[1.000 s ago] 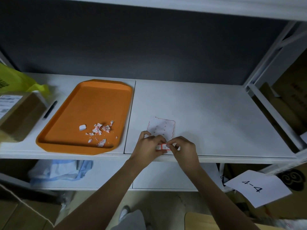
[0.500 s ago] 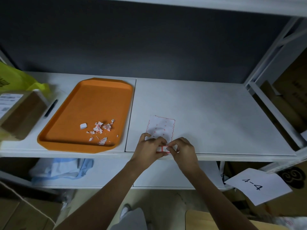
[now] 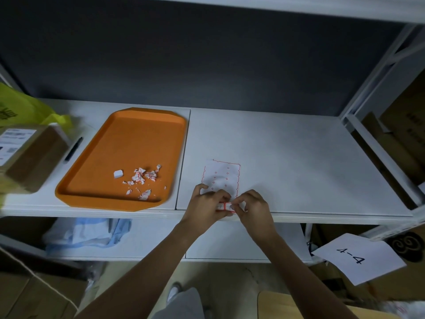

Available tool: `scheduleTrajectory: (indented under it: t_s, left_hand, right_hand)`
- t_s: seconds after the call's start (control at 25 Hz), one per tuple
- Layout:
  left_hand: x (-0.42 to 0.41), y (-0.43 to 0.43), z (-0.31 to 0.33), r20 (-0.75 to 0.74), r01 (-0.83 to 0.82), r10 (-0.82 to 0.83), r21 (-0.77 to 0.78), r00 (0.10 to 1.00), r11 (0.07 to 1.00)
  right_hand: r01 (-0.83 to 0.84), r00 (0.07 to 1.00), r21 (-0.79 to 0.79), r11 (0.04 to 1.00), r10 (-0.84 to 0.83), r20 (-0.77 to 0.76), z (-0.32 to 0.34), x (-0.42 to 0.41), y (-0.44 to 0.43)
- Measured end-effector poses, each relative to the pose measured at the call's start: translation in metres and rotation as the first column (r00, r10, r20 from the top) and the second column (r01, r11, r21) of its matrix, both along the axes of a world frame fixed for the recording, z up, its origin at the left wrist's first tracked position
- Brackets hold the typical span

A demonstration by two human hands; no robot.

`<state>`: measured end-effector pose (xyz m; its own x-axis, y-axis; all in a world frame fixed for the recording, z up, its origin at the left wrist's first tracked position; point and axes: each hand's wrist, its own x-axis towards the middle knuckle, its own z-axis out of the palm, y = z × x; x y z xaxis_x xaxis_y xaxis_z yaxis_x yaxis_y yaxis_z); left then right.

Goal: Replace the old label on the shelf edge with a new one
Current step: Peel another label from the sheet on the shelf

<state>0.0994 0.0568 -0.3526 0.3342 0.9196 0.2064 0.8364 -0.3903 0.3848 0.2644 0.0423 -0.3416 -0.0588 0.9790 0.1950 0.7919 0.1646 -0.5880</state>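
So both hands are bunched up at the front lip of the white shelf (image 3: 299, 169), and the label (image 3: 224, 207), a little white sticker with a red border, sits right between them. The left hand (image 3: 205, 204) has its fingers curled and pinches the left end, while the right hand (image 3: 253, 208) nips the right end between thumb and forefinger. Can't tell if it's actually stuck down on the edge. Just past the fingertips lies the label sheet (image 3: 222, 177), flat on the shelf, with its near end tucked under the left hand's fingers. Off to the left of the fingers is an orange tray (image 3: 138, 139) holding a pile of torn white-and-red scraps (image 3: 142, 178) in its near half. Farther left again there's a black pen (image 3: 73, 148), a cardboard box (image 3: 30, 157) and a yellow bag (image 3: 20, 107). Down and right of the right hand, a paper marked "4-4" (image 3: 358, 259). Below left, on the lower shelf, some pale blue cloth (image 3: 87, 233).
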Motion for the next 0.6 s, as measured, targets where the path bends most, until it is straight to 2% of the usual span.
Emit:
scheduleTrajectory:
  t_s: [0.2,0.4,0.6]
  left_hand:
    - [-0.0022,0.0008,0.0017,0.058,0.009,-0.009,0.008,0.998,1.000]
    - [-0.0046,0.0020,0.0007,0.047,0.030,-0.031,0.023,0.998,0.999]
    - [-0.0020,0.0022,-0.0001,0.047,0.029,-0.029,0.015,0.998,0.999]
  right_hand:
    - [-0.011,1.000,0.005,1.000,0.011,0.029,-0.0020,-0.0025,-0.0009]
    - [0.006,0.996,-0.029,1.000,-0.009,-0.092,-0.0034,-0.0029,-0.0007]
    - [0.047,0.992,-0.126,0.991,-0.061,-0.114,-0.0059,-0.0017,0.0061]
